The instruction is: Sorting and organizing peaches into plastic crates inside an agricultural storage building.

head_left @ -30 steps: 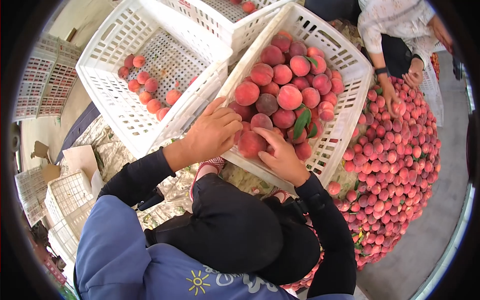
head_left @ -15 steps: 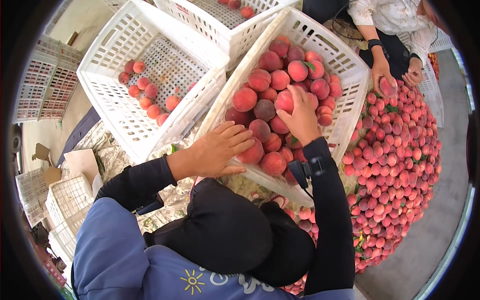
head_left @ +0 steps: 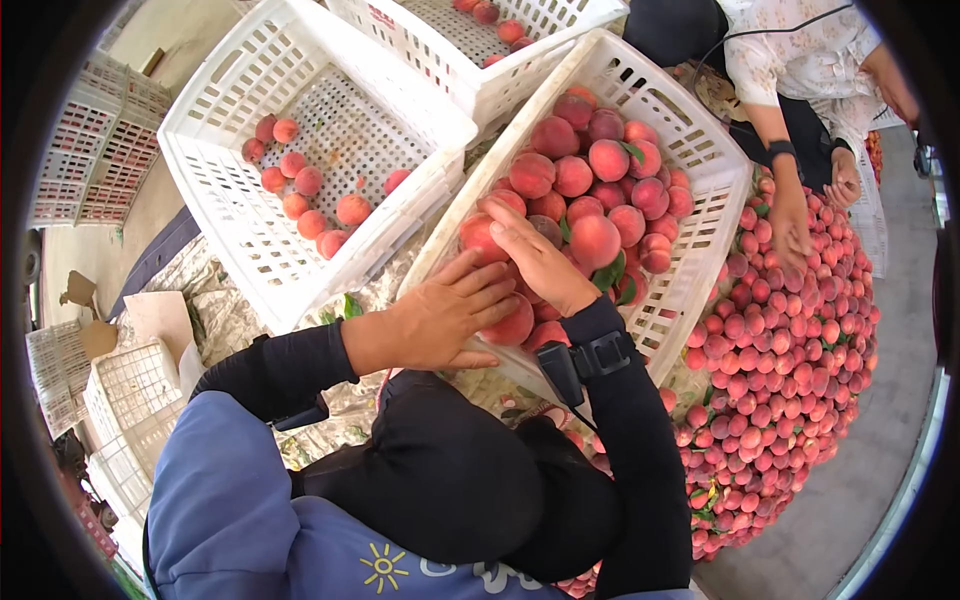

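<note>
My left hand (head_left: 436, 318) lies with its fingers stretched flat over peaches at the near left corner of a white slotted crate (head_left: 715, 235). Just right of it, my right hand (head_left: 545, 262) reaches over the heap with straight fingers, their tips against a red peach (head_left: 480, 237) between the two hands. I see no firm grip on it; part of that peach is covered by fingers. Around the hands are many more red peaches, among them a large pale-red one (head_left: 595, 241) with green leaves (head_left: 608, 273) below it.
A second white crate (head_left: 210, 165) on the left holds several smaller peaches. Behind stands another white crate (head_left: 480, 75) with some peaches. A big peach pile (head_left: 775, 370) spreads on the right, where a co-worker's hand (head_left: 790, 225) reaches down. Stacked crates (head_left: 95, 150) stand far left.
My right hand has moved left and nearer, from a peach in the middle of the heap to beside my left hand. The co-worker's hand no longer shows a peach in it.
</note>
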A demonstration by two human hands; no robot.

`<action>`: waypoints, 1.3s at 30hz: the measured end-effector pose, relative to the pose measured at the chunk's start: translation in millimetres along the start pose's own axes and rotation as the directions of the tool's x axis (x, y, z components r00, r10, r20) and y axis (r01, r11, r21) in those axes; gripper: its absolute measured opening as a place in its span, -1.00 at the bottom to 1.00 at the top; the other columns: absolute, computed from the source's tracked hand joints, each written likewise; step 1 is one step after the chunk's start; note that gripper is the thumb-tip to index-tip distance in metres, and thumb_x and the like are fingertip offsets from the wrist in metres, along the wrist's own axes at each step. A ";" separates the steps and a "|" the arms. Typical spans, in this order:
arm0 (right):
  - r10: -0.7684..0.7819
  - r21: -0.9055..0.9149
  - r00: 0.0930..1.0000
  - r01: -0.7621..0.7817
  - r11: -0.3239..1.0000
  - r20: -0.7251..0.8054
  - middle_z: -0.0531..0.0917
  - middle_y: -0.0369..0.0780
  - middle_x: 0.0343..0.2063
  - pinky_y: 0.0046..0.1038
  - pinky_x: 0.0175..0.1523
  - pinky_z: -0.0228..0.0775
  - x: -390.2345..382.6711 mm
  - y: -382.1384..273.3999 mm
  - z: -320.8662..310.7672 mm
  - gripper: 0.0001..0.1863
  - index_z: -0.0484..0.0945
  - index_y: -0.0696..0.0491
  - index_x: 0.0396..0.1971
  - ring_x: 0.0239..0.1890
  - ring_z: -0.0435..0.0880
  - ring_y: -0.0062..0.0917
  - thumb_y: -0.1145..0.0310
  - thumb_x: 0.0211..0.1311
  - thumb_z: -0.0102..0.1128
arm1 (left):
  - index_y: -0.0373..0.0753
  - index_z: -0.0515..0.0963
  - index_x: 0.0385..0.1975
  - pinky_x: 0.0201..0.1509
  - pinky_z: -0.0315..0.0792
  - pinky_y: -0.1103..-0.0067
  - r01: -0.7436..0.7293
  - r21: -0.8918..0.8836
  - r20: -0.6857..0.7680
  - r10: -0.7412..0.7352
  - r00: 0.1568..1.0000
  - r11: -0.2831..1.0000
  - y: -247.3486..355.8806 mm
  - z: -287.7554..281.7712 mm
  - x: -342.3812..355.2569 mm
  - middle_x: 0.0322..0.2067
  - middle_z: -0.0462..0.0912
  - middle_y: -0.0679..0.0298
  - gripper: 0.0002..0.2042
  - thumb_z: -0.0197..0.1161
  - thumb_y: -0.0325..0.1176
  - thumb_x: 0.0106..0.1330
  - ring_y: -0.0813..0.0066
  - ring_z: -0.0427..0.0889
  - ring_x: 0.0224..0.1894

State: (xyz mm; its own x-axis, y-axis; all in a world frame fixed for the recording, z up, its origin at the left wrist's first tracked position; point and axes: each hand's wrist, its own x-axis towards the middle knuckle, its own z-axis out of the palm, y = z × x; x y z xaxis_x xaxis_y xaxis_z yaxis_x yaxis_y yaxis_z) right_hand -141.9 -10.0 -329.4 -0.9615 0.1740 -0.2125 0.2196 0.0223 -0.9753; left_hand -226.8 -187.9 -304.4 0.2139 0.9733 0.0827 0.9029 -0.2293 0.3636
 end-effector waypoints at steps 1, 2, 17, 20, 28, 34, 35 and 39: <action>-0.008 0.089 0.999 0.012 0.996 -0.050 0.33 -0.04 0.33 -0.39 0.45 0.03 -3.8 -2.8 -1.8 -0.47 0.30 0.21 0.30 0.42 0.22 -0.41 0.30 0.41 0.06 | -0.32 0.40 0.23 0.53 -0.10 0.10 0.011 -0.010 0.011 -0.011 1.000 1.000 -0.5 -0.7 -0.1 0.23 0.43 0.07 -0.29 0.04 0.21 0.32 0.10 0.24 0.39; -0.013 0.176 0.997 0.027 0.984 -0.081 0.37 -0.06 0.31 -0.39 0.43 0.07 -8.5 -6.6 -3.7 -0.50 0.34 0.20 0.27 0.40 0.27 -0.43 0.32 0.40 0.06 | -0.29 0.40 0.24 0.52 -0.13 0.04 0.017 -0.019 0.007 -0.016 1.000 1.000 -1.4 -1.2 0.3 0.23 0.43 0.08 -0.29 0.05 0.22 0.31 0.11 0.24 0.39; -0.340 -0.787 0.850 -0.130 0.603 -0.402 0.47 -0.05 0.07 -0.15 0.13 0.43 -8.3 22.4 -62.4 -0.31 0.35 -0.08 0.21 0.04 0.52 -0.03 0.27 0.01 0.39 | -0.19 0.43 0.20 0.47 -0.09 -0.05 0.063 0.002 0.001 -0.063 0.998 0.998 2.5 -5.1 0.5 0.23 0.42 0.12 -0.32 0.15 0.22 0.24 0.16 0.27 0.38; -0.265 -0.684 0.843 -0.155 0.713 -0.468 0.50 -0.08 0.03 -0.18 0.13 0.44 -20.5 5.0 -56.0 -0.34 0.40 -0.06 0.16 0.04 0.54 -0.09 0.21 -0.01 0.42 | -0.20 0.46 0.17 0.48 -0.08 -0.03 0.045 0.010 -0.022 -0.045 0.999 0.999 1.6 -5.7 0.9 0.20 0.46 0.11 -0.33 0.16 0.23 0.23 0.16 0.30 0.35; -0.215 -0.618 0.944 0.016 0.786 -0.250 0.38 -0.02 0.18 -0.24 0.24 0.35 -67.8 -3.5 1.0 -0.32 0.28 -0.03 0.25 0.21 0.43 -0.09 0.27 0.12 0.34 | -0.22 0.49 0.12 0.47 -0.02 0.04 0.082 -0.113 -0.038 -0.087 0.995 0.990 -0.2 -10.4 -0.8 0.15 0.47 0.10 -0.41 0.29 0.05 0.18 0.14 0.31 0.34; -0.198 -0.589 0.944 0.004 0.808 -0.265 0.21 0.04 0.31 -0.19 0.30 0.28 -76.2 -3.4 11.3 -0.32 0.21 0.04 0.31 0.29 0.33 0.02 0.40 0.17 0.22 | -0.22 0.33 0.27 0.48 0.01 0.11 0.200 -0.306 -0.206 -0.270 0.941 0.931 -9.1 -9.8 29.0 0.23 0.38 0.04 -0.24 0.42 -0.12 0.01 0.05 0.25 0.37; -0.168 -0.531 0.951 0.005 0.847 -0.260 0.19 0.03 0.33 -0.21 0.35 0.23 -77.0 -2.2 9.3 -0.30 0.18 0.07 0.34 0.33 0.29 0.01 0.42 0.17 0.20 | -0.21 0.25 0.34 0.48 0.00 0.11 0.146 -0.262 -0.237 -0.210 0.948 0.954 -10.7 -8.6 34.7 0.26 0.35 0.02 -0.14 0.43 -0.09 -0.02 0.04 0.23 0.38; -0.220 -0.454 0.959 0.117 0.883 -0.180 0.18 0.03 0.36 -0.29 0.44 0.08 -80.6 2.5 -5.3 -0.22 0.09 0.15 0.39 0.40 0.20 -0.06 0.44 0.17 0.20 | -0.22 0.12 0.41 0.49 -0.03 0.13 0.152 -0.099 -0.106 -0.162 0.981 0.983 -12.9 -4.8 41.7 0.31 0.30 -0.01 -0.01 0.45 -0.05 -0.07 0.06 0.20 0.40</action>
State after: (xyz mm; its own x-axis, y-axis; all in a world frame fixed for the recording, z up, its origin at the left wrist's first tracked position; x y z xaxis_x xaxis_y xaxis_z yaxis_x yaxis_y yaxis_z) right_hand -63.0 -18.8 -314.5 -0.9403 0.3396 0.0217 0.1562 0.4873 -0.8591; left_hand -231.3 -144.4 -301.1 0.0242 0.9924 0.1202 0.8836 -0.0775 0.4618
